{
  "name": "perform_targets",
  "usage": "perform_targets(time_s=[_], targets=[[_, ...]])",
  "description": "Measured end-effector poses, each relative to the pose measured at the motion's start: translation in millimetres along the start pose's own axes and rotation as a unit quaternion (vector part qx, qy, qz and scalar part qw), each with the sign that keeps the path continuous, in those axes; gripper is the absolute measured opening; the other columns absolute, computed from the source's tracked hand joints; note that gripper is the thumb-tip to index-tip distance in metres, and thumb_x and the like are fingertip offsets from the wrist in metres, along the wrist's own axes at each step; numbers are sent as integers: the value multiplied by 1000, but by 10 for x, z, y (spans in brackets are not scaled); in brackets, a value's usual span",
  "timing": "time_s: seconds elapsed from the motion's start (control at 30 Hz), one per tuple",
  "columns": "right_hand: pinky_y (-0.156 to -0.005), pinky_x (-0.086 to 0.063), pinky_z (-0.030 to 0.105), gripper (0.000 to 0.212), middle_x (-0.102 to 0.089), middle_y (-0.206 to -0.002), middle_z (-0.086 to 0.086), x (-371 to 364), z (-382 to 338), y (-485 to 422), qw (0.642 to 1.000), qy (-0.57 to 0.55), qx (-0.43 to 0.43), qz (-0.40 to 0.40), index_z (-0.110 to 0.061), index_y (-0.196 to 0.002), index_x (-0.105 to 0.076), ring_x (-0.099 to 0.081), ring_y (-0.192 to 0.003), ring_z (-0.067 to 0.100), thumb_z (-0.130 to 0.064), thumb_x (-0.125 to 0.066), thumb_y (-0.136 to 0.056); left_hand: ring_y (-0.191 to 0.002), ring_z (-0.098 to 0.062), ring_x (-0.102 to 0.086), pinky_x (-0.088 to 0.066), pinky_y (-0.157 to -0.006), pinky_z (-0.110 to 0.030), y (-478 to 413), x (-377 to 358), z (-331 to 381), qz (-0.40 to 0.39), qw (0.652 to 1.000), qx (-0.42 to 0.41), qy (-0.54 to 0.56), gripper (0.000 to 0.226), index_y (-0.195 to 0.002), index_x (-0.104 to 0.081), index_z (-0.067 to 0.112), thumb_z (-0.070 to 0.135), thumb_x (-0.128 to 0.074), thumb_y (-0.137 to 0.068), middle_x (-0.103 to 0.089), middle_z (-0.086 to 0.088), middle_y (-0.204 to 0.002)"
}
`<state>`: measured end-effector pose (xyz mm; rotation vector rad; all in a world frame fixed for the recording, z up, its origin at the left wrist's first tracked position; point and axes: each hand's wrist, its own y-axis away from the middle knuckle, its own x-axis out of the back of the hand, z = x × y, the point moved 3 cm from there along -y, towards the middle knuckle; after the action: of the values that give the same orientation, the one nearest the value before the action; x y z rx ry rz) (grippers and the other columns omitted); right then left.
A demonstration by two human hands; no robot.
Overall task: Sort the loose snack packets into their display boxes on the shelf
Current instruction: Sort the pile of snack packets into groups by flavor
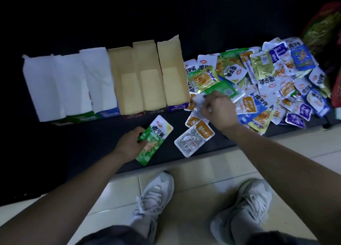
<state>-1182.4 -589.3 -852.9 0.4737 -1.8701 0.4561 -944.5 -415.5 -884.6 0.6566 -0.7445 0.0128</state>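
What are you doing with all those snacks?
A person is sorting snack packets into boxes. The left hand holds a green packet over the dark shelf, in front of the row of boxes, which look empty. The right hand reaches into the edge of the big heap of packets and seems to pinch a pale packet. Two orange packets lie loose between the hands.

Right hand (218, 107) fingertips blurred (grip unclear); red bag (322, 27) cut by right edge.
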Motion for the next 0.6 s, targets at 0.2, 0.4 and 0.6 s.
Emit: perform_targets(time_s=[0.2, 0.4, 0.6], targets=[[-78, -54, 42, 8, -71, -91, 11, -508, -982, 645, 978, -178, 15, -109, -10, -71, -69, -67, -99, 28, -13, -61, -75, -119, -34, -49, -44, -96, -39, 295, 60, -367, 19, 998, 58, -32, 59, -142, -36, 14, 24, -63, -91, -47, -17, -129], [-110, -33, 47, 43, -40, -149, 16, -646, -1000, 944, 977, -140, -117, -112, -11, -129, -58, -37, -138, 32, -11, -57, -86, -144, -27, -9, -19, -114, -41, 585, 0, -206, 47, 969, -128, -205, 73, -153, -15, 31, 23, -56, -93, -3, -1, -161], [-91, -39, 30, 62, -53, -136, 19, -647, -1140, 958, 943, -199, -115, -242, -11, -146, -37, -52, -121, 34, 5, -46, -87, -149, -17, 11, -1, -119, -40, 502, -300, -2, -80, 926, -205, -307, 57, -154, -12, 34, 34, -37, -102, 12, 7, -162]])
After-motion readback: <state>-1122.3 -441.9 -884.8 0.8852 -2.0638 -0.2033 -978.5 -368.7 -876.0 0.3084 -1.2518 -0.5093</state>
